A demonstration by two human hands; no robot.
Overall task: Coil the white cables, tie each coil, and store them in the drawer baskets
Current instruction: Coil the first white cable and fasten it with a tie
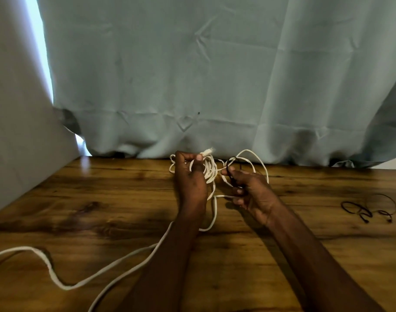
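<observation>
A coil of white cable [209,170] is gripped in the left hand [191,176], with the fingers curled round the gathered loops and the thumb pressed over them near the top. A clear connector plug [208,151] is seen sticking up just above that thumb. The coil is held upright, just above the wooden worktop [116,199], near its far edge.

Just to the right of the coil, a thin dark tie [230,164] is pinched between the thumb and forefinger of the right hand [252,194], while the remaining fingers are curled loosely toward the palm. The dark loop is held against the cable, where a wide white loop arches up and over the right hand. Whether the tie is already wound round the coil cannot be told.

From below the left hand, the loose remainder of the cable is trailed down between the two forearms, then across the worktop to the left of the left forearm, where it is laid in broad curves to the near-left edge.

Well to the right of the right hand, several more dark ties [368,208] are laid in a small tangle on the worktop. Beyond both hands, a pale blue-grey curtain [215,75] is hung down to the worktop's far edge.
</observation>
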